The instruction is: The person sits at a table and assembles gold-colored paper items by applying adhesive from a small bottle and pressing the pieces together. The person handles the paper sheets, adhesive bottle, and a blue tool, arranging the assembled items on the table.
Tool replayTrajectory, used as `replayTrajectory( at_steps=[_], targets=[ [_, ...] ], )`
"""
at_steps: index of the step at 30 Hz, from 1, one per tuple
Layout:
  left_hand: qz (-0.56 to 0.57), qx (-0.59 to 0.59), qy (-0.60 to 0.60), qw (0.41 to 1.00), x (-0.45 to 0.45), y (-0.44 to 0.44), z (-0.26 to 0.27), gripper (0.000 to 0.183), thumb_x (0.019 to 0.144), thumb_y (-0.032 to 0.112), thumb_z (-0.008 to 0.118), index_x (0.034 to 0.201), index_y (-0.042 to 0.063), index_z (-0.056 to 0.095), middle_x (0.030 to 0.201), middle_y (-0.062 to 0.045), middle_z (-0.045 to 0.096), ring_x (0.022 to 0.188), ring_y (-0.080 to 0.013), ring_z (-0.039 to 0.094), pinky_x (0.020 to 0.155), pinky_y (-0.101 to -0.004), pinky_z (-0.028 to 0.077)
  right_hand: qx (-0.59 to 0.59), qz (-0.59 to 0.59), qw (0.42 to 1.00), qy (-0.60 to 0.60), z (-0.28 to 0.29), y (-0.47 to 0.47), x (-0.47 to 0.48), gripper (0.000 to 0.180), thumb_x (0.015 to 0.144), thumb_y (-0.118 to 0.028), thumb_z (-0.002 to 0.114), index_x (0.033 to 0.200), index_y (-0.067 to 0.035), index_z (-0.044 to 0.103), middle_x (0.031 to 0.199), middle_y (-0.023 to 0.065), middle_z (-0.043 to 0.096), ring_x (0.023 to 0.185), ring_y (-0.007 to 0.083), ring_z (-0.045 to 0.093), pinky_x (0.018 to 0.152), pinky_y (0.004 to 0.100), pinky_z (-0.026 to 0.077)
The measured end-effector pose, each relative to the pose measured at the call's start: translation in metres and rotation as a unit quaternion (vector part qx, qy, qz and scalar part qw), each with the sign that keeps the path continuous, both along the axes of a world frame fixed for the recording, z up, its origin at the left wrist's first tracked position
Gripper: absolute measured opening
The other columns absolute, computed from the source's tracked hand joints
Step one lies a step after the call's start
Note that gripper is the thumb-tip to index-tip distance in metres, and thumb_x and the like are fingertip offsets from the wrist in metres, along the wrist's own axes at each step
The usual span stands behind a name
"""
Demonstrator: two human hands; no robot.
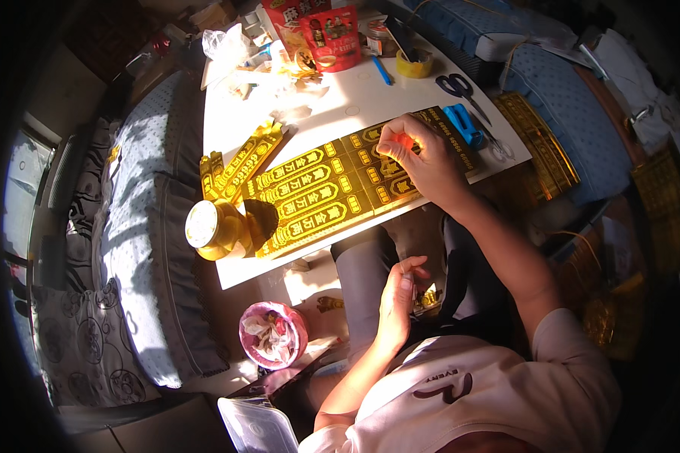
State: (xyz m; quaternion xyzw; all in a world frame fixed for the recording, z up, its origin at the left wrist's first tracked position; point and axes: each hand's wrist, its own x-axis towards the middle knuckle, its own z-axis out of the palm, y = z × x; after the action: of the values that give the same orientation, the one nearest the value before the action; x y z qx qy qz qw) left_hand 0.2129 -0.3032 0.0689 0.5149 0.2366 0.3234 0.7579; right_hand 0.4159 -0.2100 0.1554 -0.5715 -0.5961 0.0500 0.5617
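Note:
A long stack of gold-printed paper sheets (311, 195) lies along the near side of the white table. My right hand (422, 153) is over the stack's right part, thumb and forefinger brought together with nothing visible between them. Its shadowed right end (442, 136) is partly hidden by that hand. Above my lap, my left hand (398, 300) is raised with loosely bent fingers, apart from the table and holding nothing I can see. A small gold folded piece (429, 297) shows just beyond it, low between my legs. Folded gold paper strips (252, 158) rest left of the stack.
A lidded jar (218, 229) stands at the table's left corner. Toward the right are a blue stapler (463, 125), scissors (464, 93), a tape roll (415, 63) and a blue pen (382, 71). Red food pouches (331, 39) stand at the back. A pink-lined bin (273, 335) sits below.

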Motion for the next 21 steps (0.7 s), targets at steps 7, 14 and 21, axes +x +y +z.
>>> replayTrajectory(
  at_steps=[7, 14, 21],
  targets=[
    [0.11, -0.037, 0.048, 0.992, 0.022, 0.014, -0.006, 0.026, 0.109, 0.026, 0.043, 0.123, 0.007, 0.055, 0.103, -0.001, 0.058, 0.09, -0.0082, 0.05, 0.081, -0.0244, 0.041, -0.052, 0.056, 0.997, -0.028, -0.031, 0.058, 0.015, 0.017, 0.09, -0.014, 0.073, 0.088, 0.0, 0.062, 0.087, 0.0076, 0.063, 0.086, 0.0203, 0.06, 0.08, 0.0328, 0.048],
    [0.152, -0.128, 0.038, 0.979, 0.038, 0.043, -0.002, 0.023, 0.106, 0.028, 0.05, 0.113, 0.008, 0.059, 0.102, -0.002, 0.061, 0.095, -0.0115, 0.057, 0.083, -0.0273, 0.042, -0.091, 0.052, 0.993, -0.057, -0.065, 0.11, 0.033, 0.019, 0.083, -0.017, 0.078, 0.086, -0.004, 0.066, 0.09, 0.0103, 0.065, 0.093, 0.0291, 0.063, 0.081, 0.0388, 0.048],
    [0.14, -0.162, 0.029, 0.976, 0.046, 0.061, 0.005, 0.023, 0.107, 0.03, 0.049, 0.115, 0.011, 0.058, 0.104, 0.0, 0.059, 0.091, -0.0075, 0.053, 0.08, -0.023, 0.039, -0.138, 0.071, 0.988, -0.019, -0.094, 0.143, 0.04, 0.021, 0.086, -0.021, 0.075, 0.086, -0.002, 0.065, 0.089, 0.0106, 0.066, 0.093, 0.0256, 0.062, 0.087, 0.037, 0.046]
  ],
)
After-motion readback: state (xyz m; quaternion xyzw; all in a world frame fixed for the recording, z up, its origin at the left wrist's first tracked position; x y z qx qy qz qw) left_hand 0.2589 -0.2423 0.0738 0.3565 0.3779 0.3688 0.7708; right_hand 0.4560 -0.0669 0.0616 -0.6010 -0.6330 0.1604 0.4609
